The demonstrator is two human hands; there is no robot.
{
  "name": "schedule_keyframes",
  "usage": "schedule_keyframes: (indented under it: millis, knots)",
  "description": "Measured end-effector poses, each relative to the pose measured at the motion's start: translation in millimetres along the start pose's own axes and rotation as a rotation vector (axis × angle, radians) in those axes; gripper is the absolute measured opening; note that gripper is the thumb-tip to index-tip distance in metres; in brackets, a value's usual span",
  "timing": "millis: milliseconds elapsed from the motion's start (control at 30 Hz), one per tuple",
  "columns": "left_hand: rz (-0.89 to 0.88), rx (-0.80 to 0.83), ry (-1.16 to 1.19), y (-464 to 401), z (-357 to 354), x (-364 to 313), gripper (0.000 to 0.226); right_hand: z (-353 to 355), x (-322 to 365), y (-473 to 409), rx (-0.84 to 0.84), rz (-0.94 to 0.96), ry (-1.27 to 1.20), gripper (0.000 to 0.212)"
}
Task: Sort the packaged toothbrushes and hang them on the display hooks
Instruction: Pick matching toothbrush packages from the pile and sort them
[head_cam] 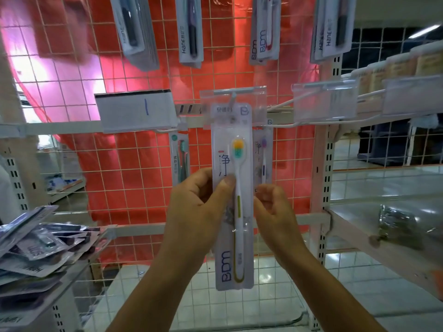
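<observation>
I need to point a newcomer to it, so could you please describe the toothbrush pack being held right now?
Start at the white wire grid with red sheeting behind it and find the middle hook under a clear label holder. The long white toothbrush pack hangs there, held by the left hand and right hand. Unlike its neighbours, its brush head is yellow and green.

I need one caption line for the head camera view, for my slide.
Both hands, left hand and right hand, hold a packaged toothbrush at a display hook.

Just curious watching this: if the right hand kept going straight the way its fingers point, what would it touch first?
Probably the toothbrush package held by the left hand. The right hand has curled fingers aimed at the pack's right edge and seems nearly touching it, though depth is unclear.
</observation>
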State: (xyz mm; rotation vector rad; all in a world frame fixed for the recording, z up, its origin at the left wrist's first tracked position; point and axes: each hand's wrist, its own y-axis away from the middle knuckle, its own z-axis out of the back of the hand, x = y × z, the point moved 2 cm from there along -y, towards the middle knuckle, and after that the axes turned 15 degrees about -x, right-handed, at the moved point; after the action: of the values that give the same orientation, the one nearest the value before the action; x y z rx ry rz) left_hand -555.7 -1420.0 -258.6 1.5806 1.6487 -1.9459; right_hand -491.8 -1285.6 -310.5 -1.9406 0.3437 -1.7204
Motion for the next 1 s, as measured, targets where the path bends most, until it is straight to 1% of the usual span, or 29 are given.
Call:
schedule_keyframes:
  millis: [67,167,267,367,467,567,667,767,867,967,1000]
  knots:
    - [0.033,-0.007,-0.003,-3.6,-2.9,3.7,0.018,1.2,3.2,0.4,-0.003,-0.019,-0.031,0.022]
    - [0.049,-0.01,-0.015,-9.4,-4.8,8.2,0.021,4.3,14.1,1.0,-0.011,0.002,-0.096,0.013]
    - [0.024,0.001,-0.042,-14.0,-6.7,13.6,0.02,7.1,28.9,3.4,0.029,0.033,-0.204,0.026]
    - [0.045,-0.017,-0.063,-18.6,-8.9,22.5,0.014,9.0,42.4,7.2,0.084,0.084,-0.277,0.029]
    - [0.115,-0.033,-0.071,-24.6,-11.7,35.1,0.012,10.7,39.4,8.9,0.041,0.121,-0.24,0.02]
    - [0.121,-0.045,-0.104,-33.5,-15.9,46.1,0.016,17.0,26.2,10.4,-0.012,0.1,-0.193,0.015]
    - [0.185,-0.051,-0.123,-47.7,-22.1,57.1,0.018,27.6,15.1,12.8,-0.037,0.062,-0.165,0.012]
    - [0.23,-0.063,-0.157,-66.7,-28.5,70.7,0.019,37.9,5.9,14.9,-0.034,0.063,-0.13,0.012]
    - [0.264,-0.067,-0.209,-84.9,-34.5,83.0,0.029,43.8,-2.4,17.0,-0.016,0.061,-0.103,0.012]
    - [0.299,-0.067,-0.218,-102.8,-40.2,95.1,0.034,44.4,-8.3,20.1,0.026,0.066,-0.061,0.015]
    - [0.309,-0.067,-0.233,-107.2,-40.8,100.2,0.039,43.9,-10.1,21.1,0.04,0.065,-0.055,0.015]
